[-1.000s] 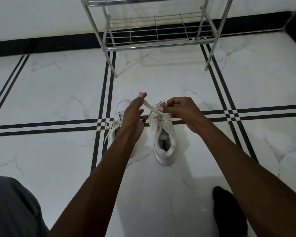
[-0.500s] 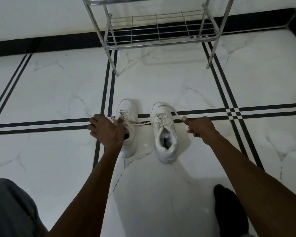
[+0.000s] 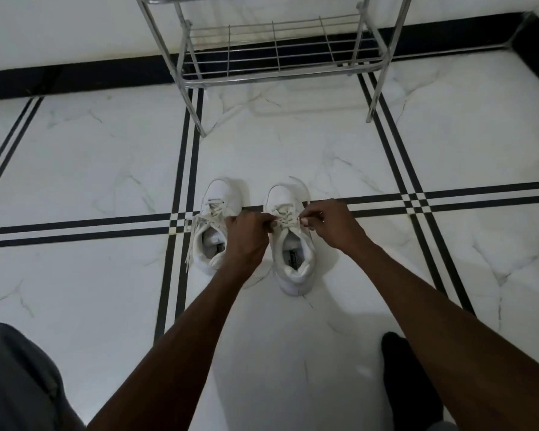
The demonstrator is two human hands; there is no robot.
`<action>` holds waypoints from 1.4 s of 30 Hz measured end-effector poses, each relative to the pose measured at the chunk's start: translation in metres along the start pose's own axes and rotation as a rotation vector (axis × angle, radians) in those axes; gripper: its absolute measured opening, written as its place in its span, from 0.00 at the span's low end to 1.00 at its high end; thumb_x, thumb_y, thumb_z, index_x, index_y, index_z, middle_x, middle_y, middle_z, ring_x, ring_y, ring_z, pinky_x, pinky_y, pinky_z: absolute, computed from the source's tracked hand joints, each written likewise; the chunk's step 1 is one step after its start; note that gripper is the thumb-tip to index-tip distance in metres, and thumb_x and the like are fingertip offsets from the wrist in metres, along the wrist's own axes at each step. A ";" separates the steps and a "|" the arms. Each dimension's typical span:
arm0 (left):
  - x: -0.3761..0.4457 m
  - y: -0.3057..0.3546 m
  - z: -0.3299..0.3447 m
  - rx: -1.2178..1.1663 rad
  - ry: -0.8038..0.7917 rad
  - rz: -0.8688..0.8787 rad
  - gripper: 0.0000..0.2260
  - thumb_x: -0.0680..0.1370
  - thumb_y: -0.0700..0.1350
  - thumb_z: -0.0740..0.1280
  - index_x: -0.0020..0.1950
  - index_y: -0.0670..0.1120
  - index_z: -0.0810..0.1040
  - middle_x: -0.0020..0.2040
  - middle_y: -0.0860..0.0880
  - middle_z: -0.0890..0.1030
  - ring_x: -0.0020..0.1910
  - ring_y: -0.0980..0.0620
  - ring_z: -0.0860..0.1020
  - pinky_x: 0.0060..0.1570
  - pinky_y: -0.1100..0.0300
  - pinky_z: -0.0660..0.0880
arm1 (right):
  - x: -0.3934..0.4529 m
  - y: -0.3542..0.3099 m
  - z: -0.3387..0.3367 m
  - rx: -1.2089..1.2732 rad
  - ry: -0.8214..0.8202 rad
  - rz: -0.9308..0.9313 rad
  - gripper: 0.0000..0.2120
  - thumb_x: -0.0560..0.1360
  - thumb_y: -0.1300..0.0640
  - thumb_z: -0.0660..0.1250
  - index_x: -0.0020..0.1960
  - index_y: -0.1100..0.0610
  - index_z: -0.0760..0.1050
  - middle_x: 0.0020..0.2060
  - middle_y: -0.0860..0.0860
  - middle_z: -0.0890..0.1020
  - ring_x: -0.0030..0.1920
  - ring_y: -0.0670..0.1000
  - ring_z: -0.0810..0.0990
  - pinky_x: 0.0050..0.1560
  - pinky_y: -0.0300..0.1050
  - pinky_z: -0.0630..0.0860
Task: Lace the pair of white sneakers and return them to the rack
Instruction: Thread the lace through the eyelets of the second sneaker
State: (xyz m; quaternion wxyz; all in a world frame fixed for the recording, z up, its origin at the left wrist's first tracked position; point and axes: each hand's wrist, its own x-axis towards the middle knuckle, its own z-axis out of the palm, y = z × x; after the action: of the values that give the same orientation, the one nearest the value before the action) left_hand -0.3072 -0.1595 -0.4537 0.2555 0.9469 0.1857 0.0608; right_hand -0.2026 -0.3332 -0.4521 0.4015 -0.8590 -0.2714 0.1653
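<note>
Two white sneakers stand side by side on the marble floor, toes pointing away from me. The right sneaker point(image 3: 293, 256) has its lace point(image 3: 283, 216) threaded across the tongue. My left hand point(image 3: 246, 236) pinches the lace end at the shoe's left side. My right hand point(image 3: 327, 223) pinches the other end at its right side. The left sneaker point(image 3: 210, 231) lies partly under my left wrist, with loose lace ends point(image 3: 191, 241) trailing down its left side. The metal shoe rack point(image 3: 277, 48) stands beyond the shoes, its low wire shelf bare.
White marble floor point(image 3: 81, 169) with black inlay stripes stretches all around. A black skirting band point(image 3: 75, 79) runs along the wall behind the rack. My grey-clad knee point(image 3: 16, 381) is at bottom left and a dark sock foot point(image 3: 408, 374) at bottom right.
Both hands had pulled the lace ends wide apart to left and right; now they have come back together over the right sneaker's tongue, each still gripping an end.
</note>
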 end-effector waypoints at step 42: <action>0.002 -0.007 0.000 -0.161 -0.113 0.022 0.08 0.81 0.36 0.63 0.43 0.41 0.78 0.40 0.41 0.84 0.42 0.40 0.81 0.41 0.48 0.76 | -0.009 0.014 0.002 -0.065 -0.173 0.287 0.11 0.80 0.60 0.61 0.43 0.62 0.78 0.44 0.58 0.84 0.47 0.58 0.82 0.46 0.51 0.76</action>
State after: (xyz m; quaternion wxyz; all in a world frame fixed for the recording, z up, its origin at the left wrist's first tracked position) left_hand -0.3078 -0.1528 -0.4573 0.3404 0.9270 0.1551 0.0247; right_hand -0.2063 -0.3443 -0.4638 0.3209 -0.8840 -0.1846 0.2856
